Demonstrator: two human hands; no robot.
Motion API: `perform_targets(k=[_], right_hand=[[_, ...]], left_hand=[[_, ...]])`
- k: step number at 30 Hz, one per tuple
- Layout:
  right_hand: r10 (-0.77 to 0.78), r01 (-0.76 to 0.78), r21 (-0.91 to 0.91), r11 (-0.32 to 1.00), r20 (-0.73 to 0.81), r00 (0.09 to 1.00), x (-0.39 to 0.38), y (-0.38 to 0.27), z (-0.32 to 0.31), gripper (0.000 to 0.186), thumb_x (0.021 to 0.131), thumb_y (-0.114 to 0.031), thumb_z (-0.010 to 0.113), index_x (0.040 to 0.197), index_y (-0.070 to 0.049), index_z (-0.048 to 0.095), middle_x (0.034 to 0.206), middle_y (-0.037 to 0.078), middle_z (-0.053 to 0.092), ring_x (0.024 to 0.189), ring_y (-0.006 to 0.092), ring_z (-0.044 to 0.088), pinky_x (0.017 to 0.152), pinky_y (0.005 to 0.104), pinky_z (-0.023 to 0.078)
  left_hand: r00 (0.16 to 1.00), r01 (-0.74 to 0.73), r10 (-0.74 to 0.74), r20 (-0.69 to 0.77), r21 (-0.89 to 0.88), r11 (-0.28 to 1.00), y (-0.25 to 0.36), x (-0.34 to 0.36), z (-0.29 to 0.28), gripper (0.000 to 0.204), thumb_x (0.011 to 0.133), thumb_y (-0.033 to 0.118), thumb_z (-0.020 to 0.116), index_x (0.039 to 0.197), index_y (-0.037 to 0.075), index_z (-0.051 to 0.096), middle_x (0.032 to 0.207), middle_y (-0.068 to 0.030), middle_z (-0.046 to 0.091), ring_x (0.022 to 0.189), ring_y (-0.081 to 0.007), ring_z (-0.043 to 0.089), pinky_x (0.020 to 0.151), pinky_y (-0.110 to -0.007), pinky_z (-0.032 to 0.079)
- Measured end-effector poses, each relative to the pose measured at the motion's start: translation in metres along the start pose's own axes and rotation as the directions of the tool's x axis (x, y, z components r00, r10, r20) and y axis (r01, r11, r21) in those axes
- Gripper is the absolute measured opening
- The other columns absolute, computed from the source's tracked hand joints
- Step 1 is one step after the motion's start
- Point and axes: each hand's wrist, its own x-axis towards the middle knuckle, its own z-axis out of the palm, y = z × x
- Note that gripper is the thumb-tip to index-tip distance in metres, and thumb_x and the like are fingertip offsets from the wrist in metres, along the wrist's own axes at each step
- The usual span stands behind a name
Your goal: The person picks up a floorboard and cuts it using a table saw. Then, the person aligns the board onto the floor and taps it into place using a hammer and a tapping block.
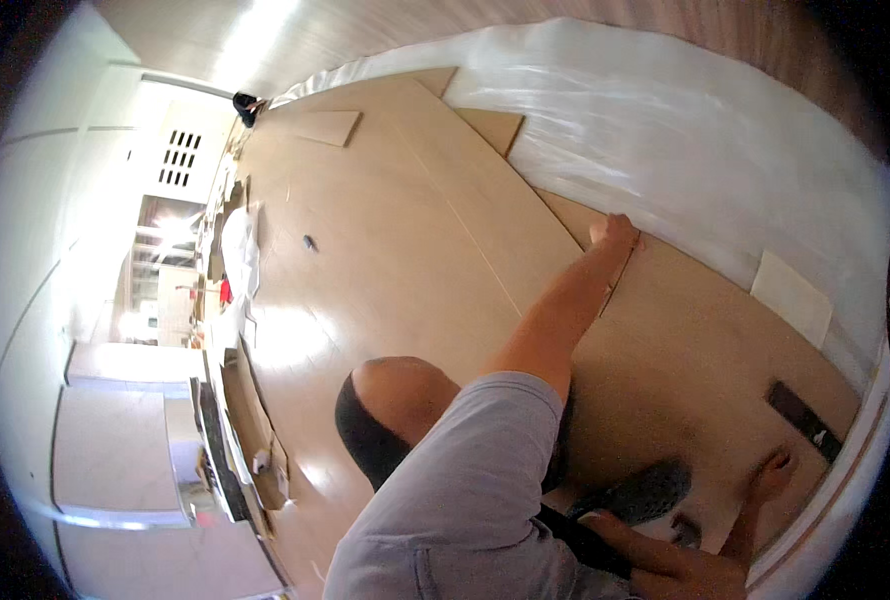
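Observation:
My left arm, in a grey sleeve, reaches forward over the wood-look floor. At its end, my left hand (617, 232) is closed and presses at the outer edge of a floor plank (570, 215), beside a dark joint line. Whether anything is inside its fingers is hidden. My right hand (771, 472) is low at the right with its fingers curled, just above the floorboards; what it may hold is too small to tell. Near it lies a dark flat rectangular bar (803, 420) with a small white mark. My bent knee and a dark shoe (637, 492) rest between the arms.
White plastic-like sheeting (615, 120) borders the planks. A loose board (325, 127) and a pale square piece (793, 298) lie on the surface. A small blue object (310, 243) sits mid-floor. Clutter and cardboard (250, 420) line the left wall. Another person (246, 108) crouches far away.

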Motion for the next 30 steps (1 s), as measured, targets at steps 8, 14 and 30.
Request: perform_targets(k=[8, 14, 30], right_hand=[[0.021, -0.022, 0.017, 1.000, 0.059, 0.998, -0.013, 0.019, -0.036, 0.035, 0.099, -0.030, 0.052, 0.119, -0.003, 0.059, 0.121, 0.019, 0.060, 0.112, 0.0386, 0.056, 0.097, 0.0459, 0.044], [-0.022, 0.024, 0.111, 0.994, -0.017, 1.000, -0.041, -0.007, -0.063, 0.029, 0.098, -0.024, 0.054, 0.115, -0.002, 0.059, 0.114, 0.019, 0.061, 0.108, 0.0379, 0.056, 0.096, 0.0454, 0.044], [0.558, -0.570, 0.031, 0.821, 0.162, 0.814, -0.376, -0.070, -0.153, 0.042, 0.087, -0.018, 0.067, 0.121, 0.000, 0.051, 0.119, 0.021, 0.055, 0.113, 0.0408, 0.049, 0.099, 0.0525, 0.038]], left_hand=[[0.966, -0.256, 0.258, -0.019, 0.078, 0.963, 0.073, -0.045, 0.030, 0.024, 0.089, 0.025, 0.063, 0.103, 0.008, 0.072, 0.107, -0.0107, 0.070, 0.098, -0.0276, 0.069, 0.079, -0.041, 0.055], [0.699, -0.703, 0.714, 0.044, 0.223, 0.675, 0.206, -0.132, 0.068, 0.019, 0.088, 0.018, 0.063, 0.098, 0.004, 0.072, 0.100, -0.0150, 0.071, 0.094, -0.0300, 0.069, 0.075, -0.043, 0.056], [0.090, -0.989, 0.995, 0.042, 0.124, 0.085, 0.404, -0.237, 0.122, 0.018, 0.088, 0.021, 0.060, 0.097, 0.007, 0.069, 0.100, -0.0143, 0.069, 0.099, -0.0336, 0.065, 0.082, -0.046, 0.052]])
